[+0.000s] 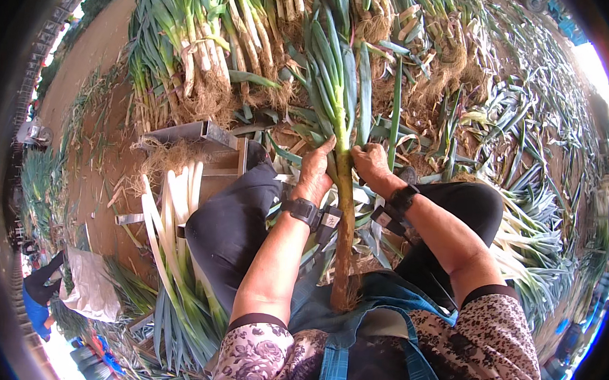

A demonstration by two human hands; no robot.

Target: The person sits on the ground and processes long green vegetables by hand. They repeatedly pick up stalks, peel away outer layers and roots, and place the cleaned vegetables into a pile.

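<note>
A long leek (345,217) stands almost upright in front of me, its roots resting against the blue apron (325,298) at my lap. Brown, soiled skin covers the lower shank, and its green leaves (327,74) fan out away from me. My left hand (315,167) is wrapped around the left side of the shank where the leaves begin, thumb pointing up along it. On the other side, my right hand (376,165) has its fingers curled on the base of an outer leaf (364,98), against the shank. Its fingertips are partly hidden.
Pale, peeled leeks (174,204) lean by a metal-edged wooden stand (204,140) at my left. More peeled leeks (521,240) lie at my right. Unpeeled bundles with roots (203,58) lie ahead. Leaf scraps (512,112) litter the soil. A person in blue (37,300) is far left.
</note>
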